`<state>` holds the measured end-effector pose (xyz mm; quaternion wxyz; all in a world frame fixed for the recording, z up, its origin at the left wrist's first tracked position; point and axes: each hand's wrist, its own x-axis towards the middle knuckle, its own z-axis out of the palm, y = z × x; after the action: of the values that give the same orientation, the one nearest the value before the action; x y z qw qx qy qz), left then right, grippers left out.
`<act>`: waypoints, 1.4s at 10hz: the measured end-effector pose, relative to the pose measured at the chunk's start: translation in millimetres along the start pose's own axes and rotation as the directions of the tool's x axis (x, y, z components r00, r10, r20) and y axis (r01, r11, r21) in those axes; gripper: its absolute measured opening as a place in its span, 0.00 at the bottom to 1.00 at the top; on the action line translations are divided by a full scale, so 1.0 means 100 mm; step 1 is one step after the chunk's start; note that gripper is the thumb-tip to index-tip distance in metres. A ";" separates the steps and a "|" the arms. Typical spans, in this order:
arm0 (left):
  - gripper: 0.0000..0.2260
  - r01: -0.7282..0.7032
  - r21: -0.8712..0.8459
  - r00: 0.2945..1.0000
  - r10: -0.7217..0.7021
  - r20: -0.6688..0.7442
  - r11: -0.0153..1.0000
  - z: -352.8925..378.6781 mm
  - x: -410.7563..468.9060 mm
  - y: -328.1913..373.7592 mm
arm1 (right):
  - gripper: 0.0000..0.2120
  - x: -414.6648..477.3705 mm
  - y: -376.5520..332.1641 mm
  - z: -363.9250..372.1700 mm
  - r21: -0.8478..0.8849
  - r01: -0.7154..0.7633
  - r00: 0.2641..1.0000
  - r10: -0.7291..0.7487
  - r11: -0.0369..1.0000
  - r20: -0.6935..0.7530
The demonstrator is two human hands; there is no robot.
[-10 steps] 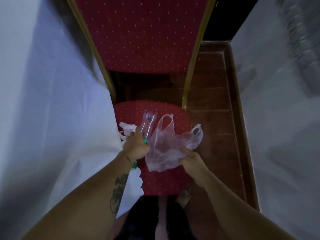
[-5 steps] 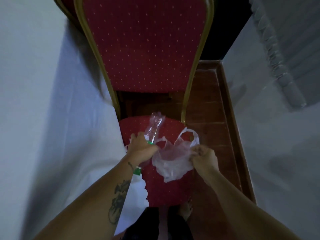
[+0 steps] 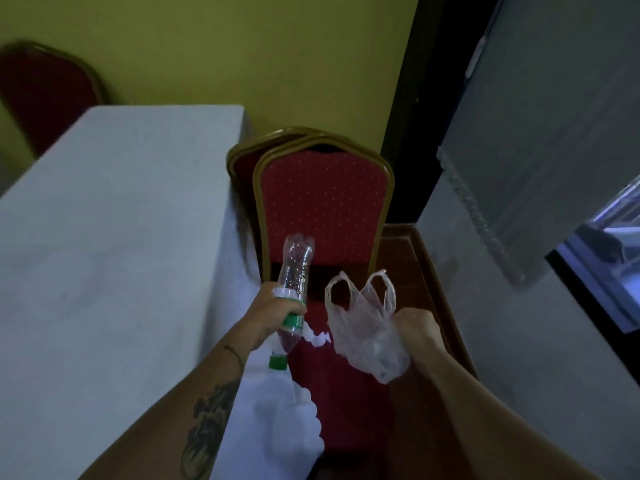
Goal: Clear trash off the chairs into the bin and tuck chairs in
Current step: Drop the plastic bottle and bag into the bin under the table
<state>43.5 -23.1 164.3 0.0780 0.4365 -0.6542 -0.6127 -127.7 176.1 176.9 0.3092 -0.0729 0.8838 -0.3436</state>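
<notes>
Seen from above, looking forward and down between two bare forearms. Nearest, on the left forearm, a dark tattoo (image 3: 207, 424). Below and between the arms, the red seat (image 3: 346, 379) of a gold-framed chair, with the scalloped hem of a white tablecloth (image 3: 104, 271) draped over the seat's left edge.

Left hand (image 3: 275, 311) closed around the middle of a clear plastic bottle (image 3: 295, 271), held above the seat's left side; green cap (image 3: 277, 362) pointing down toward the wearer, bottle base tilted up and away. A scrap of white paper (image 3: 317, 336) also showing at this hand, whether gripped or lying on the seat impossible to tell.

Right hand (image 3: 417, 329) clenched into a fist on a crumpled translucent plastic bag (image 3: 363, 327), raised over the seat's right edge, both handle loops standing upward, well clear of the bottle.

Beyond the hands, the chair's red dotted backrest (image 3: 322, 209) standing upright, with a second gold frame just behind it. Brown wood floor (image 3: 415, 258) at the chair's right. Left of the chair, the cloth-covered table running away toward a yellow-green wall (image 3: 242, 57). At the table's far left corner, another red chair (image 3: 41, 95).
</notes>
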 end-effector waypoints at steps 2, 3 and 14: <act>0.16 -0.010 -0.245 0.996 -0.012 -0.089 0.969 -0.21 -0.89 0.31 | 0.12 -0.50 -0.31 -0.19 -0.170 0.070 0.978 -0.034 0.983 0.205; 0.20 -0.004 -0.326 0.993 -0.035 -0.115 0.945 -0.23 -1.31 0.30 | 0.12 -0.82 -0.35 -0.22 0.113 0.123 0.923 -0.156 0.986 0.352; 0.12 -0.025 -0.892 0.716 -0.615 -0.332 0.452 -3.29 -3.93 -3.10 | 0.13 -3.77 -0.62 4.14 -0.184 0.470 0.487 -0.080 0.863 0.870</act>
<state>639.4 38.5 142.9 0.3740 0.6284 -0.1079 -0.6735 415.5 25.3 167.4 0.6111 -0.4339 0.6504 -0.1237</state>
